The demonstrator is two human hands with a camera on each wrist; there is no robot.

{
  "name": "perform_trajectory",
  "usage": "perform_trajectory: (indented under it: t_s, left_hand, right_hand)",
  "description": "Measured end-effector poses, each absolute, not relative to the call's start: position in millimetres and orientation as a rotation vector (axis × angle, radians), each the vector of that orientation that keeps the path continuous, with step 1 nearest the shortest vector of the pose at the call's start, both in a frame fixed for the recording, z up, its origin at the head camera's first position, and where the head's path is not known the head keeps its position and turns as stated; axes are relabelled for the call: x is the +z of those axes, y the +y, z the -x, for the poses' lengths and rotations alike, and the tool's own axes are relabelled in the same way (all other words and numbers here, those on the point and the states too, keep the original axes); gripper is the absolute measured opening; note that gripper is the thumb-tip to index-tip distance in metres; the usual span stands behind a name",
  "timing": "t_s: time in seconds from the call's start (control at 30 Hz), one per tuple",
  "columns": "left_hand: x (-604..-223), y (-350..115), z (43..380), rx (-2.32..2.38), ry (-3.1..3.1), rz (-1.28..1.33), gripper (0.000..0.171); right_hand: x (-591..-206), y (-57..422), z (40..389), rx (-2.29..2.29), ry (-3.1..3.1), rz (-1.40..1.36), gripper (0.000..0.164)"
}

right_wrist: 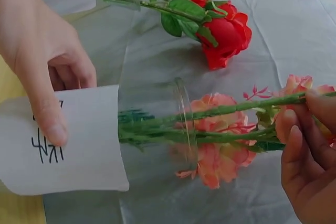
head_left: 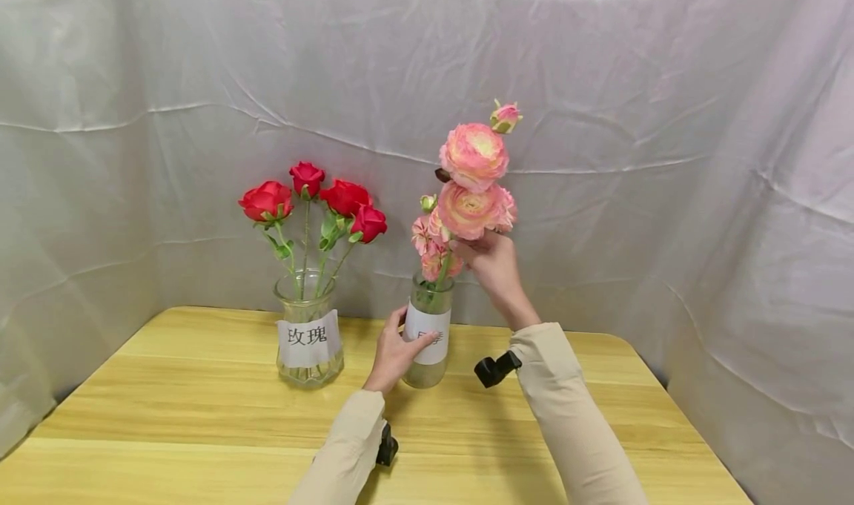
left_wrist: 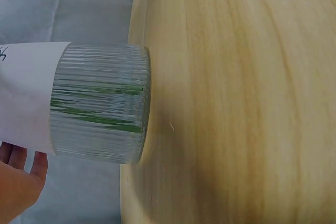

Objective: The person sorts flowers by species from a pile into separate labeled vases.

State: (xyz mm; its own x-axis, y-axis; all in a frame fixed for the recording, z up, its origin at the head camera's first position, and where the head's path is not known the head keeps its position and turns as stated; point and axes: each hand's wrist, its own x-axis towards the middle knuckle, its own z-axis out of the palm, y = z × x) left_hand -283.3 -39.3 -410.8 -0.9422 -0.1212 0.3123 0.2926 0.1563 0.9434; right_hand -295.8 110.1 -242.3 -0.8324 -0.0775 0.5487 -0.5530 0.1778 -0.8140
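Observation:
A ribbed clear glass vase (head_left: 425,376) with a white paper label (right_wrist: 89,174) stands upright on the table. My left hand (head_left: 392,351) grips its side, thumb across the label and fingers round the back. Pink flowers rise from its mouth, with green stem ends (left_wrist: 100,118) visible through the glass in the left wrist view. Above the rim, my right hand (head_left: 492,266) pinches the green stem (right_wrist: 236,107) of a pink flower between thumb and fingers. Large pink blooms (head_left: 472,207) and a bud (head_left: 506,117) stand over that hand, while smaller pink blossoms (right_wrist: 220,161) sit nearer the rim.
Left of this vase, a second glass vase (head_left: 310,376) with a paper label holds several red roses (head_left: 267,201). Both stand toward the back of the wooden table (head_left: 200,416). Grey cloth (head_left: 634,119) hangs behind and on both sides.

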Motion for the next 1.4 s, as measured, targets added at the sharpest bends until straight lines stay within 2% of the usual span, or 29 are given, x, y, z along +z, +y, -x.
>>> perform_trajectory:
  t_s: [0.27,0.57,1.17,1.4]
  left_hand:
    - [-410.1,-39.0,283.3,-1.838,-2.138,0.163,0.071]
    - [-410.2,-40.9,281.9,-1.819,-2.141,0.148,0.070]
    - [-409.8,-42.5,281.9,-1.801,-2.160,0.141,0.070]
    - [-409.9,-42.4,281.9,-1.814,-2.145,0.144,0.070]
  right_hand:
    - [-245.3,123.3,296.8,1.632,-2.161,-0.668,0.021]
    - [-255.7,128.0,298.5,1.698,-2.108,-0.826,0.040]
    - [-270.5,136.6,297.7,1.790,-2.233,-0.852,0.038]
    - [-288.3,139.5,298.3,1.666,-2.381,-0.809,0.028]
